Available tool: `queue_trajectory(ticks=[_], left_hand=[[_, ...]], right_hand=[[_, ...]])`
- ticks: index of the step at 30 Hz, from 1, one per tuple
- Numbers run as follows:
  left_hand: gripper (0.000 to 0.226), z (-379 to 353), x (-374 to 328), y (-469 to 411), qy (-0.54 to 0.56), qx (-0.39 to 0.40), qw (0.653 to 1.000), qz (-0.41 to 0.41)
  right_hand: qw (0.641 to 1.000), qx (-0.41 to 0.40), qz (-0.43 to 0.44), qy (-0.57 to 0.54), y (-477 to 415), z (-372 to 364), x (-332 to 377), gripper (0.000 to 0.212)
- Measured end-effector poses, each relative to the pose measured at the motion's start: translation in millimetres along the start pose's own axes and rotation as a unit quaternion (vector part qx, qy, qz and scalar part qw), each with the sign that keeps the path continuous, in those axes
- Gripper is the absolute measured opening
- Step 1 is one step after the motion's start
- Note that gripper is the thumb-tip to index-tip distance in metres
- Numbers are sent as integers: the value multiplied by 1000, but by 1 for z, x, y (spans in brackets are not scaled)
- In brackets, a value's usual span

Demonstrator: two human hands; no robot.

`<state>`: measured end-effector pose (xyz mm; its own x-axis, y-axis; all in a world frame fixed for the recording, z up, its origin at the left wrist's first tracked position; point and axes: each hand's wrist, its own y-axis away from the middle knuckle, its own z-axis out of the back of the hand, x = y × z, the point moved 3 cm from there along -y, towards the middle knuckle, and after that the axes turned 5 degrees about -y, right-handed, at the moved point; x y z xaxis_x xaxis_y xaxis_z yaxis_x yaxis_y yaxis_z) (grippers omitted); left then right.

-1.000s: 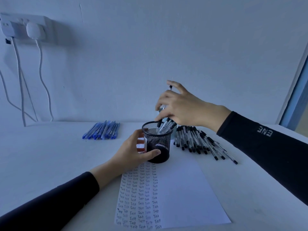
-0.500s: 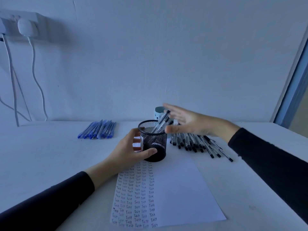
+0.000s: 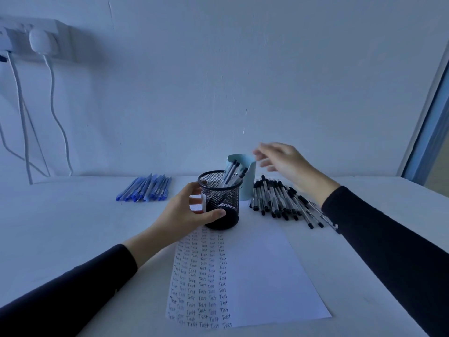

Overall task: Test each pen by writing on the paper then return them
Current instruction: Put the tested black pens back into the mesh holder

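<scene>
Head view. A white desk fills the lower half of the frame, set against a pale wall. At centre stands a black mesh pen cup, upright, its base touching the far edge of a sheet of paper. The paper lies in the lower centre; its left part is covered with columns of the handwritten word "Test", its right part is blank. Several pens lean to the right inside the mesh cup.

The left hand, entering from the lower left in a dark sleeve, has its grip closed round the mesh cup, thumb on the near side and fingers behind the left wall. A small white and red object beside those fingers is too hidden to identify.

The right hand, right of centre, hovers with its grip open and holding nothing, fingers spread and blurred, above a light blue cup just behind the mesh cup.

A heap of black-capped pens lies on the desk right of both cups. A row of blue pens lies left of centre, well apart.

Upper left: a wall socket with cables hanging down.
</scene>
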<state>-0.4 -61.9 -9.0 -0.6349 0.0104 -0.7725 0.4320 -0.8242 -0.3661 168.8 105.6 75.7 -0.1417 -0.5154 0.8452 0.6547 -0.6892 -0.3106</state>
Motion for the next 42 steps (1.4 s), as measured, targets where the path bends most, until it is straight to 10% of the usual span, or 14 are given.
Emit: queue_trajectory(ticks=[6,12,32,42], left_hand=[[64,-2,0,1,-7,3,1000,-1],[64,-4,2,0,7,3,1000,0],[71,-5,6,-1,11,8,1000,-11],[70,-5,10,-2,14,10,1000,-12]], right_hand=[[935,-30,-329,129,10,56,-80,43],[904,1,-424,49,4,65,-103,53],[908,96,-395,100,-12,42,-94,14],[963,-77,-238,-98,-1,51,-87,16]])
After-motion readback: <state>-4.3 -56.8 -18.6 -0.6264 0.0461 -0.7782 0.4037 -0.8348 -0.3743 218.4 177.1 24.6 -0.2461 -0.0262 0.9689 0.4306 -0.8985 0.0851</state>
